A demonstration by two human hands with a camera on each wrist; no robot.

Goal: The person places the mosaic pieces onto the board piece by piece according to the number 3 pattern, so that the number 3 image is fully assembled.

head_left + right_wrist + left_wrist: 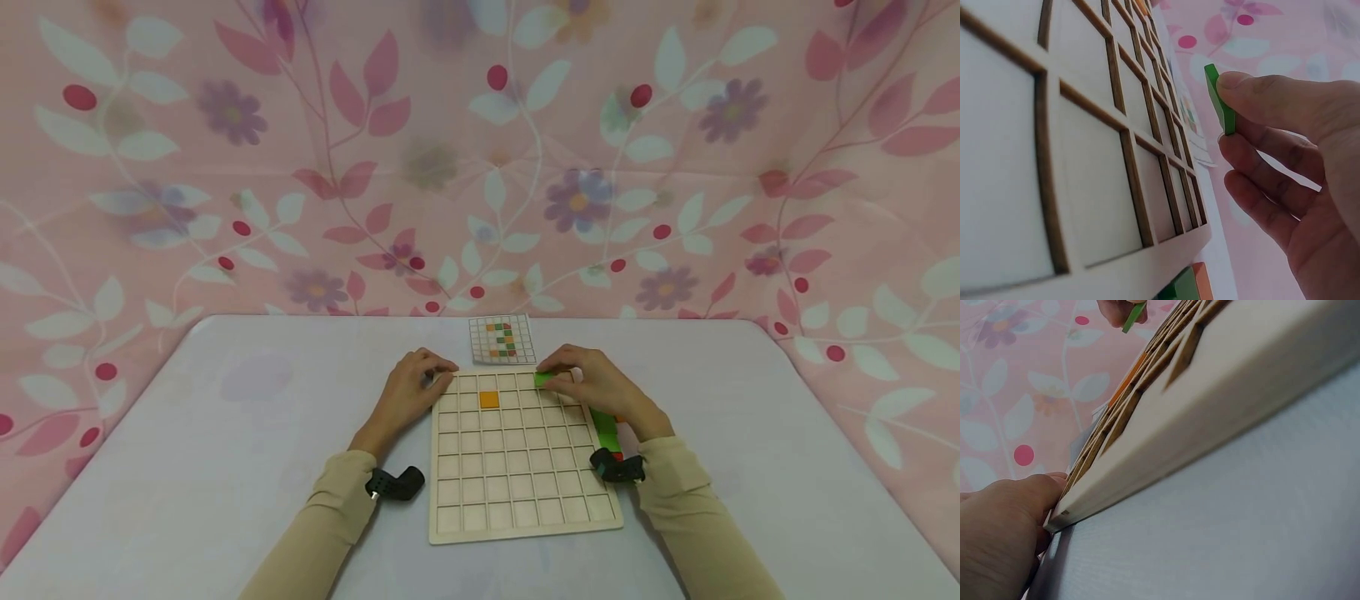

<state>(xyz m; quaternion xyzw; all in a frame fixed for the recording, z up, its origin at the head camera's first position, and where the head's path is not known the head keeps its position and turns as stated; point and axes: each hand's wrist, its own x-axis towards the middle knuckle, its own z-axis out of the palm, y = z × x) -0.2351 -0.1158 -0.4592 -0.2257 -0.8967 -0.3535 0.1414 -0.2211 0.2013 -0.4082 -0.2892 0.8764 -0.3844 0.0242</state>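
The right hand (pixel 596 379) pinches a green square tile (pixel 1222 105) between thumb and fingers, tilted above the wooden grid board (pixel 525 483), near that board's far right corner. The left hand (pixel 408 387) grips the far left corner between thumb and fingers. An orange square tile (pixel 489 400) sits in the second row from the far edge, third cell from the left. More coloured pieces (pixel 604 427) lie beside the right edge. Past the board, a pattern card (pixel 487 342) rests near the far edge of the white tabletop (pixel 187 433), before a pink floral cloth (pixel 480 167).
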